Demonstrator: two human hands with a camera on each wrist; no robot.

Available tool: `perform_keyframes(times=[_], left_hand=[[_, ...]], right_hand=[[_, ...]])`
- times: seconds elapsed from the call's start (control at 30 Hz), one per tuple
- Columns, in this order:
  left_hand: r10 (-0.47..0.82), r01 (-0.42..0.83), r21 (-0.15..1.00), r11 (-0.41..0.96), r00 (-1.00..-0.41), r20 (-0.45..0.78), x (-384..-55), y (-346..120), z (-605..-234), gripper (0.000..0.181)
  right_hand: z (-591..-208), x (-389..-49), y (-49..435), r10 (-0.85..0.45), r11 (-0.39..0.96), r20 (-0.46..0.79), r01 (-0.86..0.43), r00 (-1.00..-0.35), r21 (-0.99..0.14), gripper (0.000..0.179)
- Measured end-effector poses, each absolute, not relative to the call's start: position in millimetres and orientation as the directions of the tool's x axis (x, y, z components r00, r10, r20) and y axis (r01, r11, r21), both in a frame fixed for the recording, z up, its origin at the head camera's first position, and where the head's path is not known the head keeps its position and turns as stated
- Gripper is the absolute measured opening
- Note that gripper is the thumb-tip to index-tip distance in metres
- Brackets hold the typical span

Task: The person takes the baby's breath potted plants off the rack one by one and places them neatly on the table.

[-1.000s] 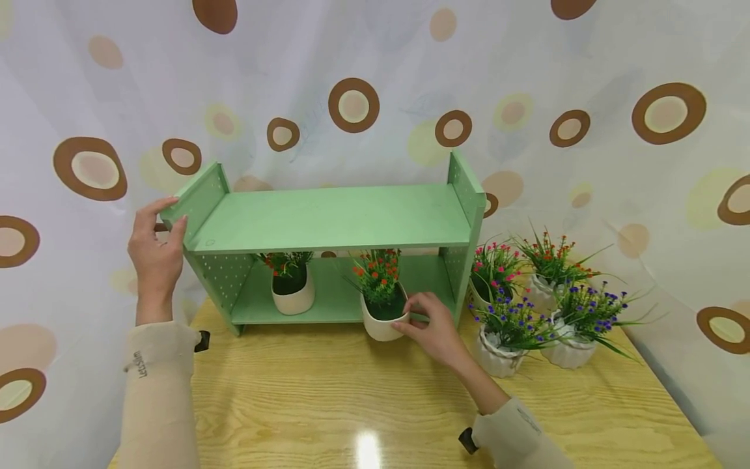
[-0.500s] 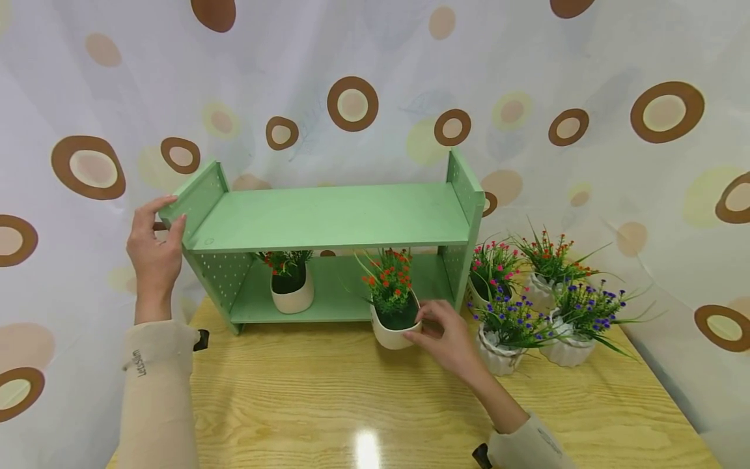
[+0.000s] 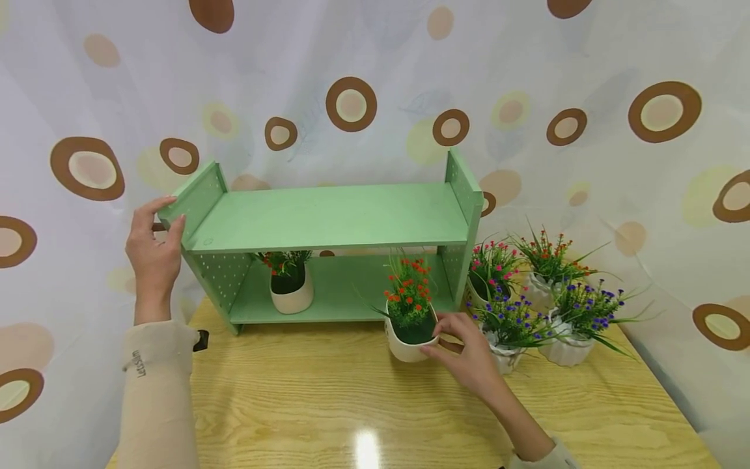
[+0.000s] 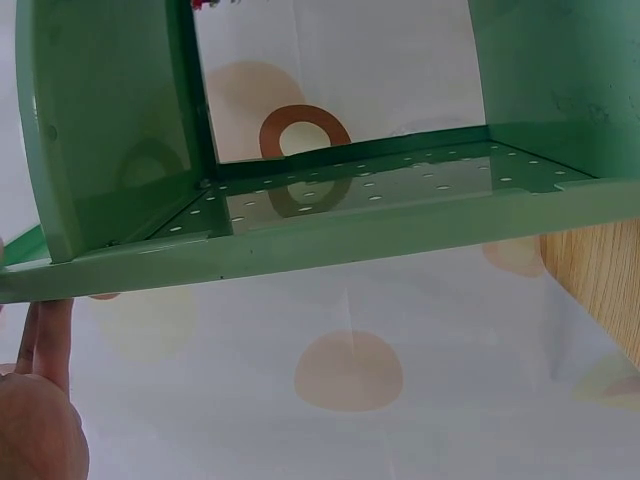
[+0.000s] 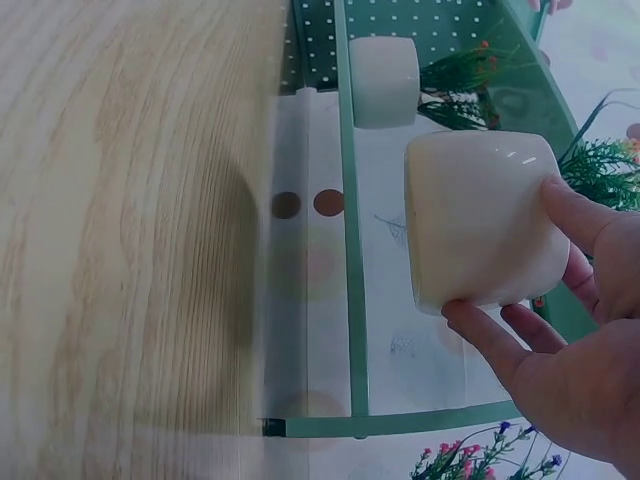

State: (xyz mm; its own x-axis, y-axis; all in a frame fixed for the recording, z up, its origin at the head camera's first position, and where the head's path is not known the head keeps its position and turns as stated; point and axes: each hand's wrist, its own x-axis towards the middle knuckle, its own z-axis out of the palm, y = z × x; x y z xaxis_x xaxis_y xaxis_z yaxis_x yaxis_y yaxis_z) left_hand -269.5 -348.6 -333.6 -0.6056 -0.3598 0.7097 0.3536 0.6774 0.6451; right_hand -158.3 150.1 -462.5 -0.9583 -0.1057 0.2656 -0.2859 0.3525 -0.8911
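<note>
My left hand (image 3: 153, 246) grips the upper left side panel of a light green two-tier shelf (image 3: 340, 215), its thumb and fingers on either side of the panel's front corner. In the left wrist view, the fingers touch the panel (image 4: 300, 255) from outside. My right hand (image 3: 473, 365) holds a cream potted plant (image 3: 407, 352) with orange-red flowers by the right side of its pot. That pot is in front of the shelf's lower tier, above the wooden table. In the right wrist view, fingers and thumb curl around the smooth pot (image 5: 485, 215).
A second cream potted plant (image 3: 292, 301) stands on the lower tier, left of centre. Several flower pots, including a purple-flowered pot (image 3: 567, 348) and a pink-flowered plant (image 3: 495, 264), cluster right of the shelf on the wooden table (image 3: 293, 404). A patterned curtain (image 3: 375, 52) hangs behind.
My right hand has moved the orange-red potted plant to the right and toward me, away from the lower tier. The left hand has stayed on the shelf's side panel.
</note>
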Motion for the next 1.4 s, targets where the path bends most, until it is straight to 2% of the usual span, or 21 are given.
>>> perform_keyframes(times=[0.63,1.4], left_hand=[[-0.353,0.358,0.63,0.689,-0.594,0.723,-270,-349,-332,0.036],[-0.363,0.35,0.644,0.68,-0.603,0.71,-270,-349,-334,0.036]], right_hand=[[-475,-144,165,-0.078,0.366,0.208,-0.222,-0.975,-0.904,0.025],[-509,-149,167,-0.057,0.328,0.155,-0.165,-0.986,-0.93,0.027]])
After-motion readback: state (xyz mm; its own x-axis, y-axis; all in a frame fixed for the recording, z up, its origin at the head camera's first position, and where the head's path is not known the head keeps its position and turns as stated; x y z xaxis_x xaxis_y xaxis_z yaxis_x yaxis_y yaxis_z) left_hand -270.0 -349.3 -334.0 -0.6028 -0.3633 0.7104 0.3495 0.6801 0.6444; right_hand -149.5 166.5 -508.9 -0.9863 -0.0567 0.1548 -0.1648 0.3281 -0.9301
